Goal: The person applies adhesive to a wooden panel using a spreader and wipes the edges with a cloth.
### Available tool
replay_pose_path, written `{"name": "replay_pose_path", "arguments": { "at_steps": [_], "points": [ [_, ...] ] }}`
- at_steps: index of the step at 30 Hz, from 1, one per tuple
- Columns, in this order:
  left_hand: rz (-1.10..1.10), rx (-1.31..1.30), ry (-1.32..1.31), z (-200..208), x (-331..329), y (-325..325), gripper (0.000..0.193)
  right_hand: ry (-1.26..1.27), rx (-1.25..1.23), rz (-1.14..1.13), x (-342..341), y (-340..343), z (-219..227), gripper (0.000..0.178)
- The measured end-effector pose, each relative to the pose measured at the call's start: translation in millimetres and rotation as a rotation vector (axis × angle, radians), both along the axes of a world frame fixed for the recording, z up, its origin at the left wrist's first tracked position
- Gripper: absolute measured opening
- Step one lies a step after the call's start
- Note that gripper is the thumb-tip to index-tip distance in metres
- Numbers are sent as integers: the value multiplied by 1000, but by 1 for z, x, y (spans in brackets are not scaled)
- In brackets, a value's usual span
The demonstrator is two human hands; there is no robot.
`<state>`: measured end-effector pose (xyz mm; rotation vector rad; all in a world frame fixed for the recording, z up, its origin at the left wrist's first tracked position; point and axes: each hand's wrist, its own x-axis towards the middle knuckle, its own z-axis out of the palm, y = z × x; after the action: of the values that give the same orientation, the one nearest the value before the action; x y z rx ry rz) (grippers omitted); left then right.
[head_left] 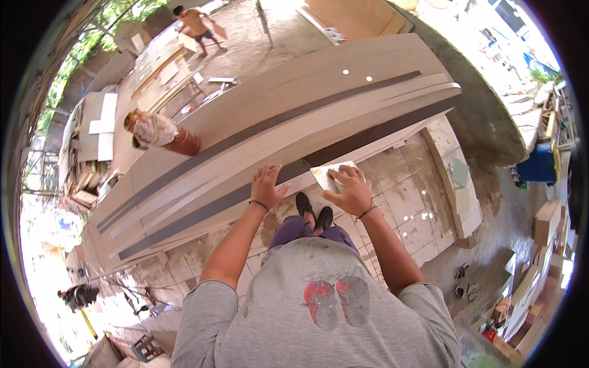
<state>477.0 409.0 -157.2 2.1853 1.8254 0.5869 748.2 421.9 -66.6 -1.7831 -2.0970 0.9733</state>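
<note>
The 2 hands are apart: the left hand (pixel 268 185) spread over the near dark strip (pixel 380 132), the right hand (pixel 352 189) over a pale sheet (pixel 320 178) by its near edge, grip unclear. Even fingertip pressure should keep the sheet flat.

Left hand (pixel 267 182): spreading its fingers at the near edge of a long pale surface (pixel 380 55). Right hand (pixel 350 189): laying its fingers over a pale flat piece (pixel 321 178). Dark brown strip (pixel 386 129): running lengthwise. Reddish-brown cylindrical container (pixel 185 142): standing toward the far left side. Co-worker (pixel 195 24): carrying a board (pixel 219 30) in the background.
</note>
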Motion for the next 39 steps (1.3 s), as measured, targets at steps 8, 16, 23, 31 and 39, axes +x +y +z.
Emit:
{"name": "replay_pose_path", "arguments": {
  "at_steps": [8, 16, 23, 31, 39],
  "points": [
    [217, 18, 71, 5, -90, -59, 53, -70, 95, 198, -65, -15, -14, 68],
    [130, 24, 39, 1, -105, -66, 40, -185, 200, 141, -104, -19, -58, 72],
    [122, 80, -12, -6, -106, -69, 38, -310, 105, 159, -100, -38, -28, 67],
    [77, 105, -63, -7, -110, -64, 36, -301, 171, 145, -117, -8, -34, 66],
    [63, 100, -65, -8, -113, -64, 36, -284, 60, 148, -122, -7, -18, 67]
  ]
}}
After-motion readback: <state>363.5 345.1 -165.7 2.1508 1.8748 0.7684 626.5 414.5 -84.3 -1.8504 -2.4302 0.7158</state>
